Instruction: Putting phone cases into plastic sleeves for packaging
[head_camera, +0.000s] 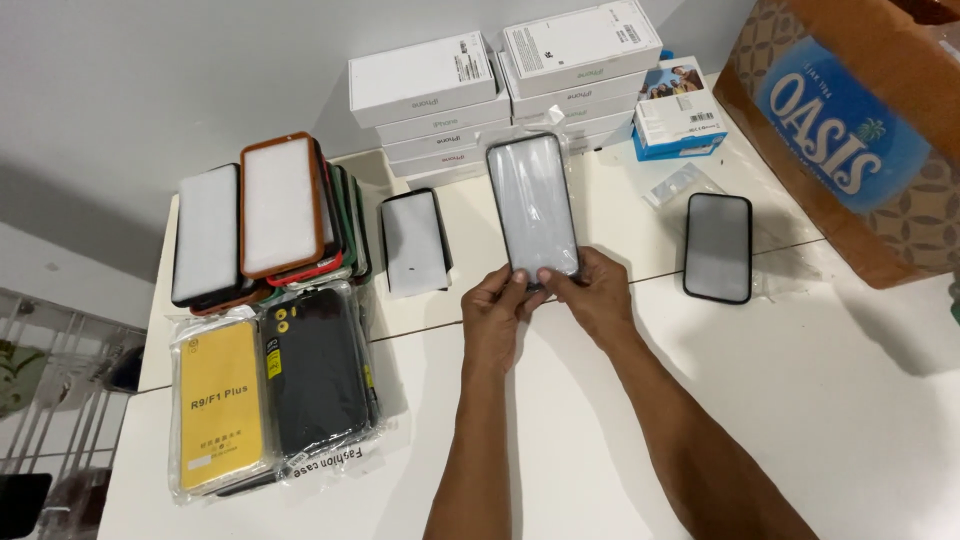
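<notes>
Head view: both the left hand (497, 300) and right hand (598, 288) pinch the bottom edge of a black-rimmed phone case (533, 208), seemingly light, thin and flexible, best gripped along its rim.

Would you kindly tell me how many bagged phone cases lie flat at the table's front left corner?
2 show on top: a yellow case at the left and a black case beside it, on its right. More may lie hidden beneath them.

White desk (850, 400); black-rimmed phone case (533, 208) with pale insert; orange-framed case (281, 205) with white centre; yellow packaged case (217, 408) beside a black one (315, 372); white boxes (430, 100); brown carton (850, 130) with blue label
</notes>
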